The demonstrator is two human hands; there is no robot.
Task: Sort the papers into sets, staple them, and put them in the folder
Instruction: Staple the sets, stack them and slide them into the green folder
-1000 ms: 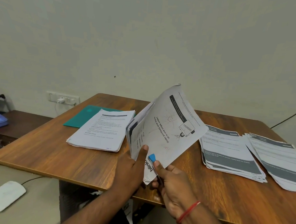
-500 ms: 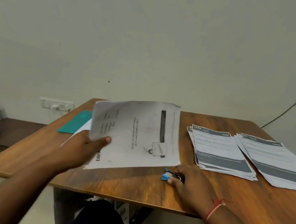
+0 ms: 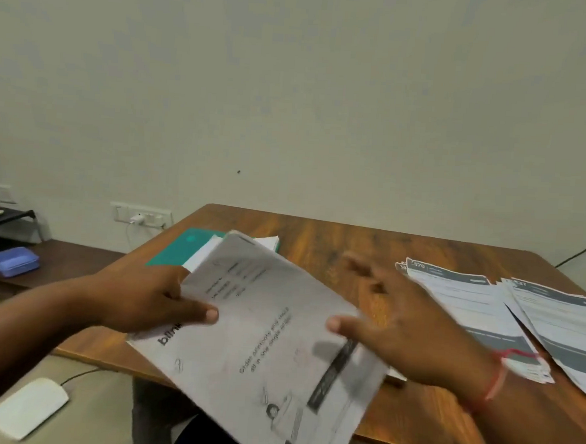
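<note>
Papers (image 3: 267,340) sit pinched under thumb of left hand (image 3: 149,299); right hand (image 3: 395,327), blurred, seems splayed over them.

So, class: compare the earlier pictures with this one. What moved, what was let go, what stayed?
The right hand set the small blue stapler down and now reaches, open, to the white printed paper set, which the left hand still grips and has swung down. The two grey-banded paper stacks and the green folder stayed put.

Probably a small office: a wooden counter (image 3: 352,246) carries stacks of printed papers (image 3: 468,301) at its right and a green folder (image 3: 176,252) at its far left; beyond its left corner, a wall socket panel (image 3: 141,214) and a low side table (image 3: 66,259).
</note>
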